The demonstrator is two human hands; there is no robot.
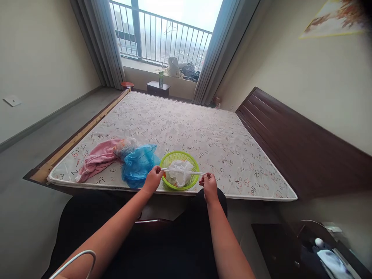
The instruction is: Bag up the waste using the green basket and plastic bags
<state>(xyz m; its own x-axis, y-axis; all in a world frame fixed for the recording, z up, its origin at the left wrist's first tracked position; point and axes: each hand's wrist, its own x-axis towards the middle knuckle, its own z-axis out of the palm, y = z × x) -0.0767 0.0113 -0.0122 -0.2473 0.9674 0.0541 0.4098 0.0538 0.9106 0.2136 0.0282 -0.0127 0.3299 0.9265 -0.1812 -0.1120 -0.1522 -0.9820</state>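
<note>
A white plastic bag point(181, 174) sits in a lime-green plastic basket point(194, 159) at the near edge of the mattress. Its two handles are stretched out sideways and cross in a knot at the middle. My left hand point(153, 180) pinches the end of one handle at the basket's left rim. The other handle end is pinched in my right hand point(209, 184), just past the right rim. What the bag holds is mostly hidden; a bit of orange shows at its left. Close to my left hand lies a crumpled blue plastic bag point(138, 164).
A pink cloth point(100, 157) and a clear plastic bag point(126, 146) lie left of the blue bag. The patterned mattress point(180, 120) stretches to a nightstand point(157, 88) with a green glass point(161, 78). The dark headboard point(290, 131) stands at right. A white cable point(84, 252) crosses my left forearm.
</note>
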